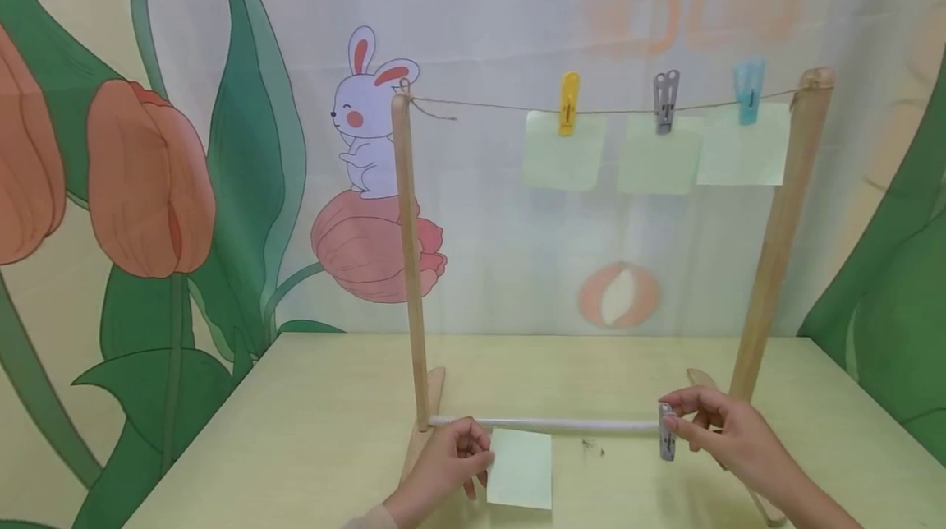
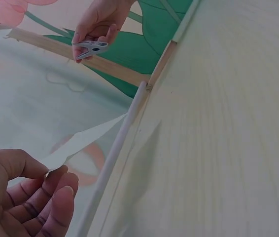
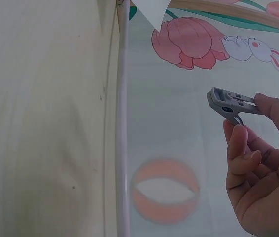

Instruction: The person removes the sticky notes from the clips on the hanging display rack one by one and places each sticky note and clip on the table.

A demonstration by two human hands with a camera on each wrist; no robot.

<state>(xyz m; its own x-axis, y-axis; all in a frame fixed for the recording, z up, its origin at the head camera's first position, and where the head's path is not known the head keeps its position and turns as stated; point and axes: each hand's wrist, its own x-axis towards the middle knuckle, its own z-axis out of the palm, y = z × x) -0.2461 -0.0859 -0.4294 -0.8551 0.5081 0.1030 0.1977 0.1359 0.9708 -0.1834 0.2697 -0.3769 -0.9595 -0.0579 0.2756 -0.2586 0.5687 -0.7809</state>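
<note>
My left hand (image 1: 460, 455) pinches the left edge of a pale green paper note (image 1: 521, 470) between thumb and fingers, in front of the stand's low white rod (image 1: 562, 425). In the left wrist view the note (image 2: 83, 143) appears nearly edge-on, raised over the table. To the right, my right hand (image 1: 727, 430) grips a grey clothespin (image 1: 667, 432) between thumb and fingers. The right wrist view shows this clothespin (image 3: 232, 102) held by its handle end. Above, a string (image 1: 488, 105) carries three green notes under a yellow clothespin (image 1: 568, 104), a grey one and a blue one (image 1: 750, 92).
A wooden post (image 1: 410, 266) stands on the left and a thicker post (image 1: 779, 250) on the right, with the string tied between them. Wooden feet (image 1: 436, 397) spread over the pale yellow table (image 1: 296, 430). Behind hangs a printed curtain (image 1: 488, 266) with tulips and a rabbit.
</note>
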